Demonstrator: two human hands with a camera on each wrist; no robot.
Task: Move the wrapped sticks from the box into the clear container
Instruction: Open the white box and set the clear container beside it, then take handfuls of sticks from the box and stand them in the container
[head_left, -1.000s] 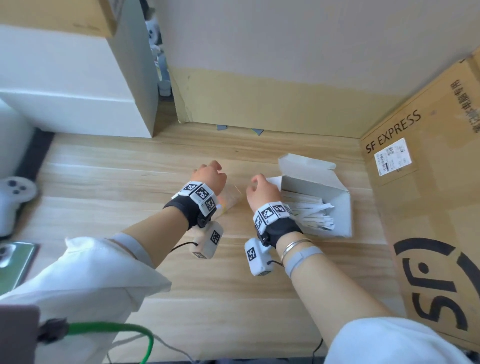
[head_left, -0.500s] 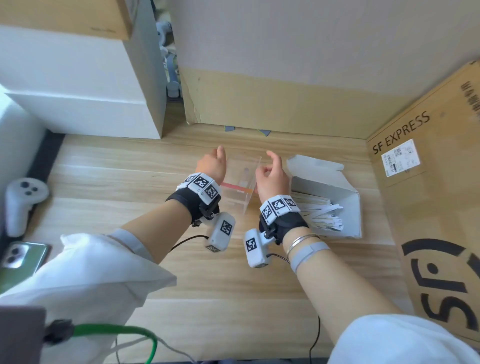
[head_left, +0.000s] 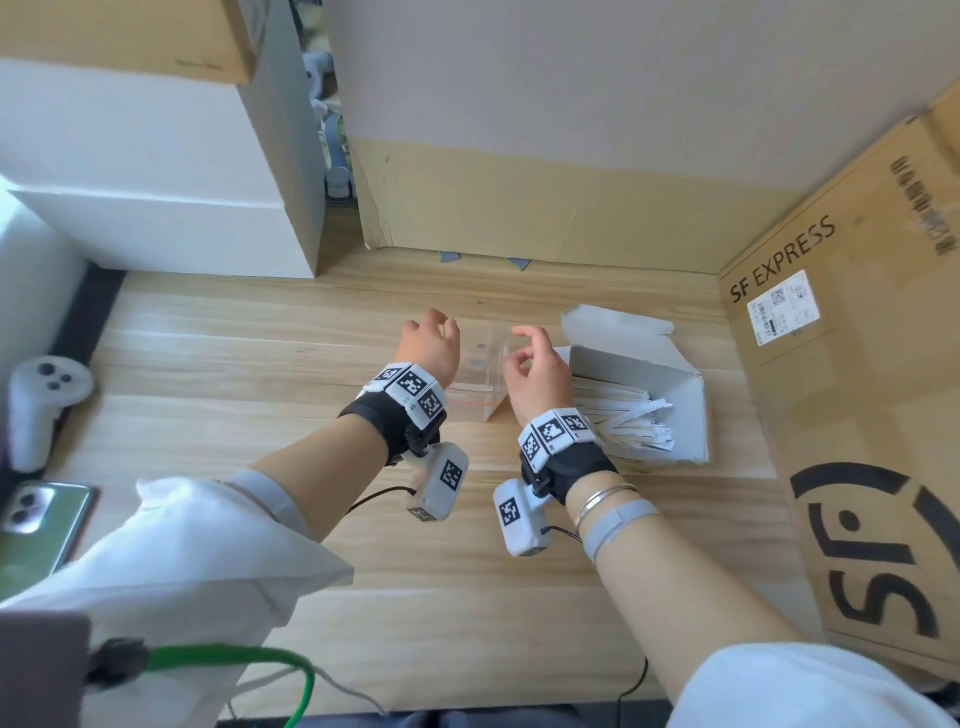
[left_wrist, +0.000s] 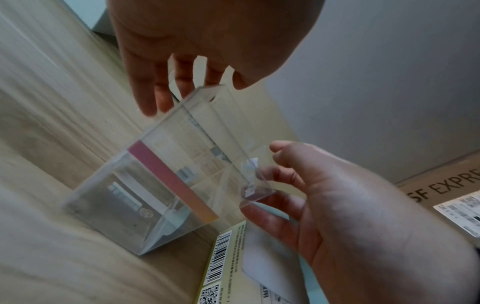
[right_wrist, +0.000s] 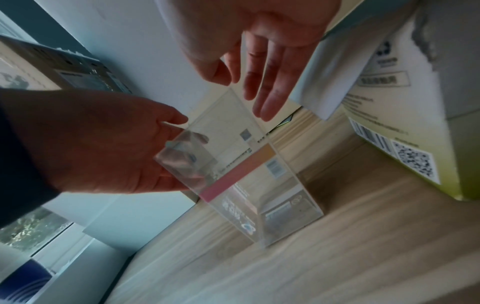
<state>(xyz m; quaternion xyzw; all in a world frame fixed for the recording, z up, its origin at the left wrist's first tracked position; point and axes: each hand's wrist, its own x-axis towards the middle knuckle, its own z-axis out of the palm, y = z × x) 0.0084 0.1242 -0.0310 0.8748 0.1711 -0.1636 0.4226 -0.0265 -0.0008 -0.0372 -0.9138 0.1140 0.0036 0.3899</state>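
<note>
A clear container (head_left: 475, 387) with a pink-orange stripe stands upright on the wooden table, and nothing shows inside it (left_wrist: 182, 174). My left hand (head_left: 431, 345) and right hand (head_left: 535, 369) flank its top. Each has relaxed fingers on one side of an upper corner and the thumb on the other. In the left wrist view my left hand (left_wrist: 187, 51) hovers at the far corner and my right hand (left_wrist: 337, 205) cups the near one. Firm contact cannot be told. The white box (head_left: 691, 410) lies open on its side just right of the container, with wrapped sticks (head_left: 623, 415) spilling from it.
A large SF Express carton (head_left: 857, 415) walls the right side and a cardboard panel (head_left: 519, 208) the back. A white cabinet (head_left: 156, 182) stands back left. A game controller (head_left: 41, 395), a phone (head_left: 36, 519) and a green cable (head_left: 234, 654) lie at the left.
Both hands moved away from me with the container, which now stands upright between them. The fingers that pointed straight up half a second ago now curve loosely over its top.
</note>
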